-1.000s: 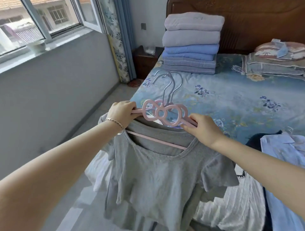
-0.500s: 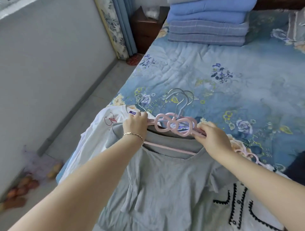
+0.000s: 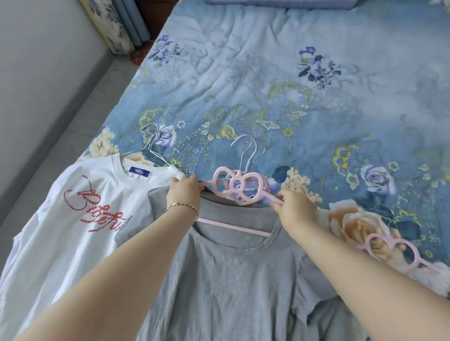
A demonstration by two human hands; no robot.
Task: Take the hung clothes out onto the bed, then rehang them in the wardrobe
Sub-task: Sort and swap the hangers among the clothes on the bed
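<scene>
Fingers (image 3: 181,182) of left hand (image 3: 183,196) and right hand (image 3: 295,209) grip a pink bow hanger (image 3: 239,188) holding a grey T-shirt (image 3: 231,280) on the bed (image 3: 243,73), beside a white T-shirt (image 3: 60,243) with unreadable red script.

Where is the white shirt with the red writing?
In the head view the white shirt lies on the left edge of the bed, touching the grey top on the pink hanger to its right.

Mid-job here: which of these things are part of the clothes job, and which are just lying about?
Job: grey T-shirt, pink bow hanger gripped by left hand and right hand, white T-shirt, second pink hanger, bed.
Lying about: curtain, folded blankets.
</scene>
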